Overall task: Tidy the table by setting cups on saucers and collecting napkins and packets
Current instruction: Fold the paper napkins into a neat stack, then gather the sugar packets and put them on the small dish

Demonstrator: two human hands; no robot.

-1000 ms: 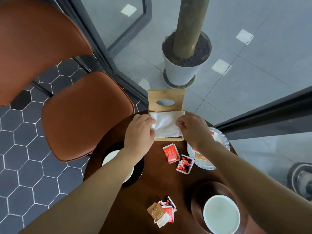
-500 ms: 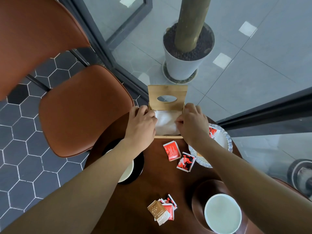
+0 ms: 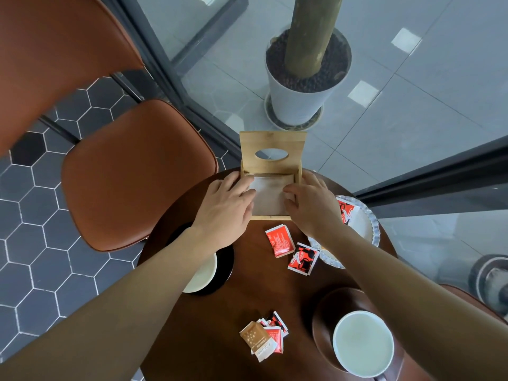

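White paper napkin [image 3: 268,196] lies flat inside the open bamboo napkin box [image 3: 272,149] at the far edge of the round dark wooden table [image 3: 247,292]. Left hand [image 3: 225,207] and right hand [image 3: 310,206] press it down, fingers straight and slightly spread, one on each side. Red sachet [image 3: 279,240] and red-black sachet [image 3: 302,259] lie near the table's middle; a small pile of sachets [image 3: 265,336] sits at the near edge. White cup [image 3: 362,343] on brown saucer [image 3: 324,312], near right edge.
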